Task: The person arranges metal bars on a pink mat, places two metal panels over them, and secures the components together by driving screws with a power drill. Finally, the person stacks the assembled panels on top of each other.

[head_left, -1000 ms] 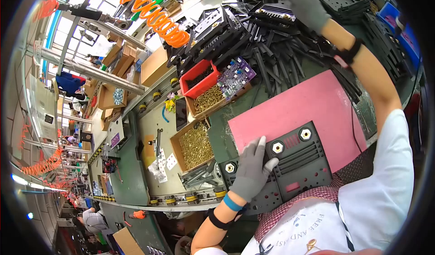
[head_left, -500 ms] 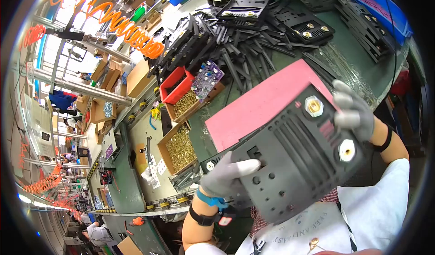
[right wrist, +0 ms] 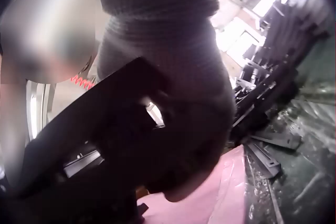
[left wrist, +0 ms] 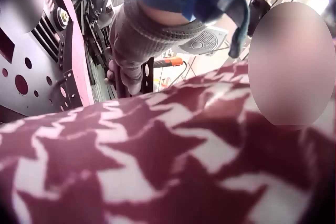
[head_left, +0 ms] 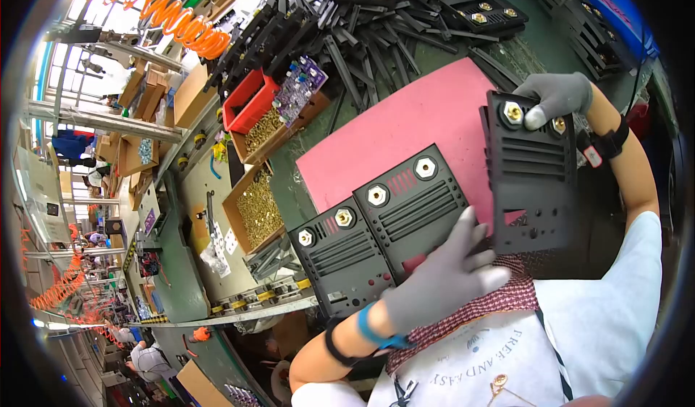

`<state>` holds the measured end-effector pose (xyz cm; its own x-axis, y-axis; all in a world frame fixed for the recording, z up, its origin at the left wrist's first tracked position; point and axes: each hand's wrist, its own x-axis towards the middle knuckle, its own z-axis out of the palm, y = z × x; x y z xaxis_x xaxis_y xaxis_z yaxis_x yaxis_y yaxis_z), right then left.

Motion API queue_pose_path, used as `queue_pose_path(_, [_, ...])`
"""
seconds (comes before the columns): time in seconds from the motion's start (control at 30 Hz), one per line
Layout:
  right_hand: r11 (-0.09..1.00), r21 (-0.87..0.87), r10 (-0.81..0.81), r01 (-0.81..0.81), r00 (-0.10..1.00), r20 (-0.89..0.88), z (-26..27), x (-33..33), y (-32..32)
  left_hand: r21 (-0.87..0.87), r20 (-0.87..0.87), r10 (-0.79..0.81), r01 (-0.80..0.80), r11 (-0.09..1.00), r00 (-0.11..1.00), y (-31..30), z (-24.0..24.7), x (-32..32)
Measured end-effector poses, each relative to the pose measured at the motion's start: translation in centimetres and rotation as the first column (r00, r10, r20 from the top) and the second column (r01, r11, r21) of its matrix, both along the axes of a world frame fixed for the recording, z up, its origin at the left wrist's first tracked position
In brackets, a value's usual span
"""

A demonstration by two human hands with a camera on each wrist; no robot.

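At desk's near edge, three black panels, two brass sockets (head_left: 425, 167) each. Left hand (head_left: 441, 277) lying flat, fingers spread, touching middle panel (head_left: 413, 208); left panel (head_left: 340, 251) lying beside, both on pink mat (head_left: 405, 128). Farther, right hand (head_left: 554, 96) pinching third panel (head_left: 532, 183) at far edge, fingers curling over.

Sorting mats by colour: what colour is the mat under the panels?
The mat is pink, clearest in the head view.

Left of my pink mat (head_left: 405, 128) sits a box of brass nuts (head_left: 253, 208). Off the mat's far left corner are a red bin (head_left: 242, 107) and purple boards (head_left: 298, 88). Black strips (head_left: 362, 38) are heaped beyond the mat, with an orange hose (head_left: 174, 16) farther left.
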<state>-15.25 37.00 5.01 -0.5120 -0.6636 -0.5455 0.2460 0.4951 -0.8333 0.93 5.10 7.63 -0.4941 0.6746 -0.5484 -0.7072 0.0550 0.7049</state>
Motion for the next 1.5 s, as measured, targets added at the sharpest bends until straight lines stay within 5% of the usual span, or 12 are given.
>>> queue_pose_path(0.23, [0.942,0.052,0.336,-0.333,0.94,-0.068,-0.9,-1.8,-4.6,0.052,-0.064,0.394,-0.391,0.919,0.917,-12.3,2.9,2.6])
queue_pose_path(0.37, [0.963,0.095,0.259,-0.251,0.962,-0.086,-0.6,-1.4,-7.2,-0.155,-0.506,0.636,-0.786,0.598,0.583,-15.9,0.6,4.0])
queue_pose_path(0.47, [0.986,0.116,0.147,-0.121,0.954,-0.26,-0.1,-0.3,-7.1,-0.453,-0.847,0.256,-0.885,0.112,0.466,-18.4,-2.7,5.5])
queue_pose_path(0.57, [0.984,0.175,0.129,-0.038,0.826,-0.549,-0.4,1.0,-6.9,-0.689,-0.725,-0.112,-0.713,0.132,0.68,-20.3,-5.6,8.3])
queue_pose_path(0.63, [0.99,0.14,0.069,0.02,0.795,-0.603,0.0,2.2,-8.1,-0.653,-0.648,0.181,-0.662,0.369,0.74,-19.0,-5.8,8.3])
queue_pose_path(0.73, [0.976,0.216,0.198,-0.005,0.413,-0.889,1.3,1.7,-8.6,-0.666,-0.65,0.195,-0.674,0.321,0.735,-18.4,-6.5,7.8])
queue_pose_path(0.9, [0.995,0.016,-0.035,0.095,0.507,-0.861,1.7,-5.6,-8.8,-0.659,-0.688,0.119,-0.685,0.309,0.716,-18.9,-7.4,8.2])
queue_pose_path(1.13, [0.906,0.394,0.176,0.156,0.707,-0.685,-0.8,-11.3,-10.3,-0.616,-0.733,0.121,-0.728,0.301,0.67,-18.3,-7.4,8.4])
queue_pose_path(1.23, [0.819,0.567,0.413,0.094,0.59,-0.694,0.3,-12.0,-11.7,-0.629,-0.724,0.103,-0.714,0.308,0.683,-18.6,-7.5,8.4])
queue_pose_path(1.33, [0.869,0.222,0.228,0.443,0.04,-0.973,0.5,-14.3,-14.9,-0.653,-0.713,0.072,-0.697,0.294,0.698,-18.6,-7.1,8.2])
queue_pose_path(1.43, [0.773,0.24,0.472,0.587,-0.279,-0.836,-0.3,-18.4,-18.5,-0.669,-0.707,0.039,-0.686,0.286,0.706,-18.6,-6.9,8.0])
queue_pose_path(1.5, [0.635,0.348,0.575,0.69,-0.121,-0.809,-1.7,-20.6,-19.9,-0.658,-0.721,0.035,-0.7,0.28,0.692,-18.7,-6.9,8.2])
